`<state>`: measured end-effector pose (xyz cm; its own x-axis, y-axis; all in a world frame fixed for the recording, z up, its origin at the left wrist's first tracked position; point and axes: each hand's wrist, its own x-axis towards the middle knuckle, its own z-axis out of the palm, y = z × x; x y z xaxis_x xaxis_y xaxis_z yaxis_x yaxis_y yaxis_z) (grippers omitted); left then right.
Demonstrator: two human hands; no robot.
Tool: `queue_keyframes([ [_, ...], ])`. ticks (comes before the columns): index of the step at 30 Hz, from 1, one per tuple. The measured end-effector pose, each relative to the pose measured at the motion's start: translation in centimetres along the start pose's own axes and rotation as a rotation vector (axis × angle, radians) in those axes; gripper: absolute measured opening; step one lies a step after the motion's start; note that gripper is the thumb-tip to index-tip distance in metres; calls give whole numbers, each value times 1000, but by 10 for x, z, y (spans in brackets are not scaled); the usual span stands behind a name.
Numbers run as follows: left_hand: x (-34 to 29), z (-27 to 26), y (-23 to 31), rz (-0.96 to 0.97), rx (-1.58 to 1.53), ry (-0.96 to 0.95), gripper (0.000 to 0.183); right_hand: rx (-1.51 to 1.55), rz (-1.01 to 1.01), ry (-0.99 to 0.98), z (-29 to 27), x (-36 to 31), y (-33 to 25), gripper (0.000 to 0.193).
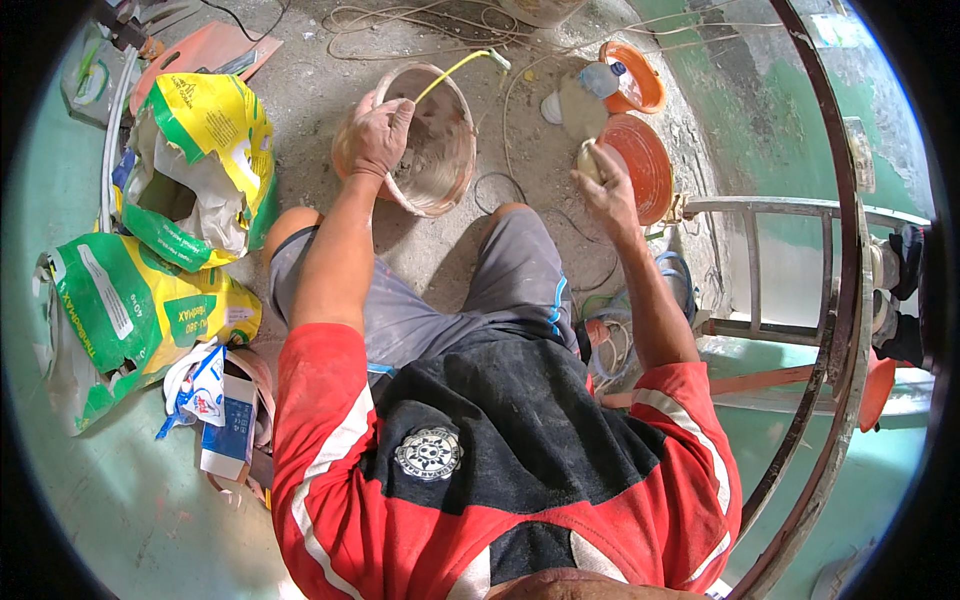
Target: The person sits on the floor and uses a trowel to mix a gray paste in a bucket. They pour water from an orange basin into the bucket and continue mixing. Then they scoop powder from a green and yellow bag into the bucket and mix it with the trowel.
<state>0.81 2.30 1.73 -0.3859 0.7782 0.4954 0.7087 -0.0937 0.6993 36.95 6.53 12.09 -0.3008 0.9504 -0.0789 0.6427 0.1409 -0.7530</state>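
Note:
A dusty pail [462, 150] tilts on the floor ahead of my knees, its inside smeared with grey mix. My left hand [380, 138] is closed at its left rim; a thin, curved yellow rod or hose [452, 72] runs out from beside those fingers across the mouth. Whether the fingers grip that too I cannot tell. Raised at the right, my right hand [608, 192] is closed round the pale handle of a trowel [588, 160], whose grey, dusty blade points away from me. Just past it lies an orange tub [650, 165].
Another orange bucket [655, 88] stands farther back, beside a clear bottle [603, 78] and a white cup [551, 108]. Torn green-and-yellow bags [215, 110] crowd the left. A metal ladder [752, 265] and a curved metal bar [850, 190] rise at right. Rope [400, 18] loops behind.

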Motion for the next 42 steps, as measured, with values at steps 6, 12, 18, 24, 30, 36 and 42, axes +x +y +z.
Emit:
queue_keyframes([
  [6,-4,-2,0,71,-22,-124,40,-192,-77,-247,-18,19,-46,60],
  [12,2,-9,-13,119,-77,-251,40,-256,-77,-354,-70,0,-50,66],
  [18,-2,5,-31,-395,57,-15,69,-396,-67,-786,-84,-48,-49,60],
  [24,-15,9,-17,-258,72,-27,68,-248,134,-630,-52,-66,-45,63],
  [30,-16,8,-16,-59,-69,-171,65,-592,-85,-348,-17,-39,-26,59],
  [36,-11,-12,0,-295,-121,-301,66,-926,-198,-465,19,-1,-28,52],
  [42,-13,-11,-14,-315,-291,-152,63,-735,-225,-473,63,16,8,37],
])
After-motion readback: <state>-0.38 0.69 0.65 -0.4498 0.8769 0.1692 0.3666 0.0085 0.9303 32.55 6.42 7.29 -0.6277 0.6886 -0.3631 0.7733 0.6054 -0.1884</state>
